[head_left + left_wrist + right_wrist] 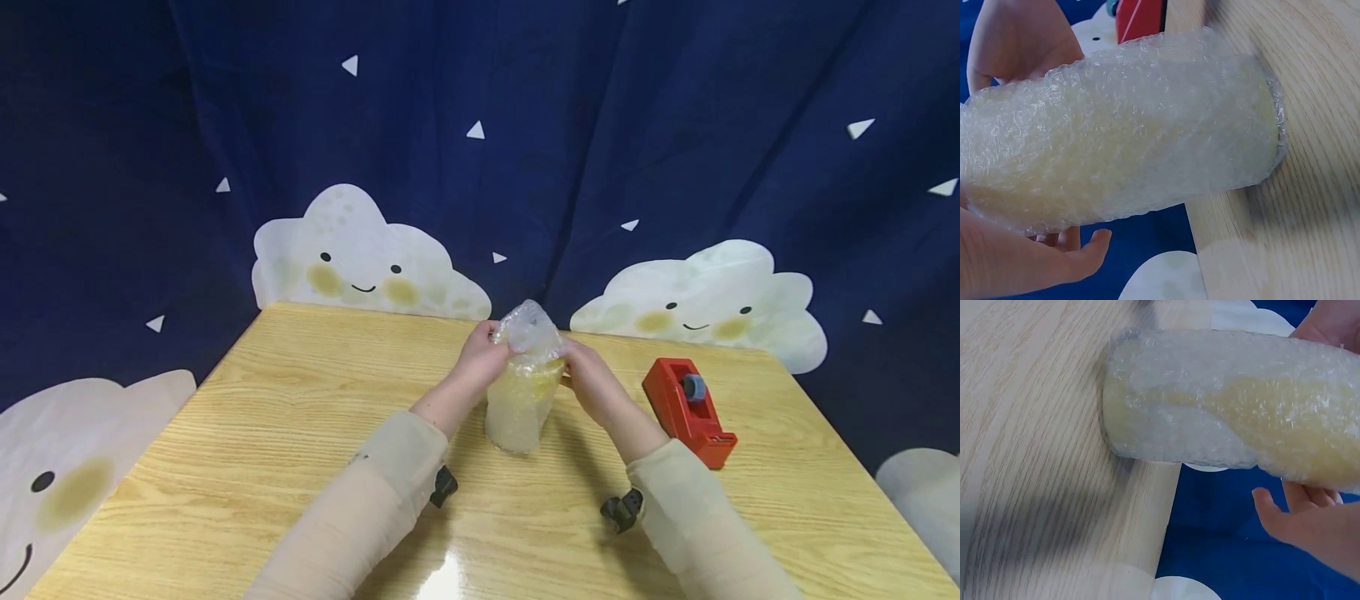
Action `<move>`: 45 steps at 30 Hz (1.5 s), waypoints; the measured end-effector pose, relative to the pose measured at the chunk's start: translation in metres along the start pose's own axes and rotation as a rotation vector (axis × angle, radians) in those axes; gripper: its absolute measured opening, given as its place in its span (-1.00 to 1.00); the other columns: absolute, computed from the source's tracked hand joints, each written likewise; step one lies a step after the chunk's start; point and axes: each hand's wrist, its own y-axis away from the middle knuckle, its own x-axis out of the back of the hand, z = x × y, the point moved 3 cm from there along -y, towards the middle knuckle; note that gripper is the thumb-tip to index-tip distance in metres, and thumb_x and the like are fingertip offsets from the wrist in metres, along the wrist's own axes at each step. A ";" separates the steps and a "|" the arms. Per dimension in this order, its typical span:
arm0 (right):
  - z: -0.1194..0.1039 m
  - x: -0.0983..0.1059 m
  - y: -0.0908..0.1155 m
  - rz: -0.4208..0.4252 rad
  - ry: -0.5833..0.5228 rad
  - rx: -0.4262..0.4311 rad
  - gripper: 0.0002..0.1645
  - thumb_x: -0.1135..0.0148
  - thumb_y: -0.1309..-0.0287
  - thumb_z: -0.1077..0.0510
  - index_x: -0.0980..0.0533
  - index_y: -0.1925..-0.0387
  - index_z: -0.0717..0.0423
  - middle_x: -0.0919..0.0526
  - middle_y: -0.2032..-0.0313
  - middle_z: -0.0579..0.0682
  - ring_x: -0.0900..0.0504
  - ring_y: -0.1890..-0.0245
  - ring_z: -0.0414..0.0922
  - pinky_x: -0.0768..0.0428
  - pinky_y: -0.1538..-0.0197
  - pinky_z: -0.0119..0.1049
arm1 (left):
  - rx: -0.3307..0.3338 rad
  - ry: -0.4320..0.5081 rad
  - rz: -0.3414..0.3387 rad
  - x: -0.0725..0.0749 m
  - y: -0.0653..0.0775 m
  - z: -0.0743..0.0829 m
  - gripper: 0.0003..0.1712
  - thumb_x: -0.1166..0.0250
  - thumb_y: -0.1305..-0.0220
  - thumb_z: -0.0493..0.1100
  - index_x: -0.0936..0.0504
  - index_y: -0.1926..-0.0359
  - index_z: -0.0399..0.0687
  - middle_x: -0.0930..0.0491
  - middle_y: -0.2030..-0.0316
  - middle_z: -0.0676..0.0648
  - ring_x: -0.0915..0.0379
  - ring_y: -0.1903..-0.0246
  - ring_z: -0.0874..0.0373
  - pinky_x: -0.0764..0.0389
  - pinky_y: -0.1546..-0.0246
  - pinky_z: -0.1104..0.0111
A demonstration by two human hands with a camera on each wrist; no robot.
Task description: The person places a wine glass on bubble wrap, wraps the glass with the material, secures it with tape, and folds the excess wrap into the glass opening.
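Note:
A yellowish cylinder-shaped thing wrapped in clear bubble wrap (521, 400) stands upright on the wooden table, its loose top end of wrap crumpled upward. My left hand (482, 357) holds the upper part of the wrap from the left, thumb toward the front. From the opposite side my right hand (592, 379) grips the wrap near the top edge. In the left wrist view, the left fingers (1088, 253) show beyond the bundle. The right fingers (1272, 512) come round the far side in the right wrist view. What the wrap encloses is blurred by it.
On the right of the table (300, 400) sits a red tape dispenser (690, 412) with a blue-cored roll, beside my right forearm. Behind the table's far edge hangs a dark blue curtain (420, 150) printed with white clouds and triangles.

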 end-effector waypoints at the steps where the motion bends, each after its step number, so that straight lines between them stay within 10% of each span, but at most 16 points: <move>1: -0.001 0.000 0.000 -0.025 -0.029 -0.007 -0.57 0.32 -0.28 0.17 -0.48 0.46 -0.21 -0.55 0.44 -0.35 -0.50 0.31 -0.37 -0.43 0.07 -0.38 | 0.000 0.006 0.000 0.000 0.000 0.000 -0.47 -0.13 -0.09 -0.39 -0.34 -0.15 -0.29 -0.40 -0.13 -0.27 -0.33 -0.10 -0.11 -0.37 -0.19 0.14; 11: -0.009 0.001 -0.002 -0.119 0.128 -0.078 -0.27 0.29 -0.33 -0.27 -0.22 -0.22 0.23 -0.51 0.19 -0.33 -0.44 0.08 -0.33 -0.28 -0.24 -0.07 | -0.029 0.020 -0.003 -0.002 0.001 0.000 -0.51 -0.11 -0.09 -0.43 -0.34 -0.11 -0.30 -0.40 -0.12 -0.28 -0.33 -0.13 -0.12 -0.37 -0.21 0.14; 21: -0.012 -0.006 -0.003 -0.006 0.190 -0.100 -0.47 0.12 -0.31 0.02 -0.28 -0.16 0.30 -0.47 0.30 -0.31 -0.45 0.22 -0.34 -0.37 -0.03 -0.27 | -0.049 0.038 -0.026 -0.001 -0.005 -0.009 -0.50 -0.13 -0.15 -0.32 -0.31 -0.15 -0.28 -0.39 -0.16 -0.24 -0.28 -0.20 -0.09 -0.28 -0.28 0.13; 29: -0.014 -0.007 -0.003 0.039 0.174 -0.091 -0.61 0.08 -0.27 0.15 -0.34 -0.04 0.32 -0.49 0.44 -0.34 -0.48 0.35 -0.38 -0.40 0.09 -0.34 | -0.041 0.129 -0.206 0.004 -0.022 -0.023 -0.39 0.11 -0.27 0.21 -0.36 -0.17 -0.06 -0.34 -0.17 -0.07 -0.21 -0.22 0.04 -0.17 -0.32 0.15; 45: -0.016 -0.010 -0.004 0.135 0.281 -0.094 -0.46 0.01 -0.20 0.24 -0.28 -0.18 0.44 -0.52 0.31 -0.13 -0.48 0.44 -0.38 -0.46 0.22 -0.49 | 0.003 -0.012 -0.077 0.008 -0.001 0.000 -0.51 -0.22 -0.20 -0.06 -0.40 -0.07 -0.24 -0.45 -0.07 -0.18 -0.38 -0.02 0.02 -0.42 -0.10 0.22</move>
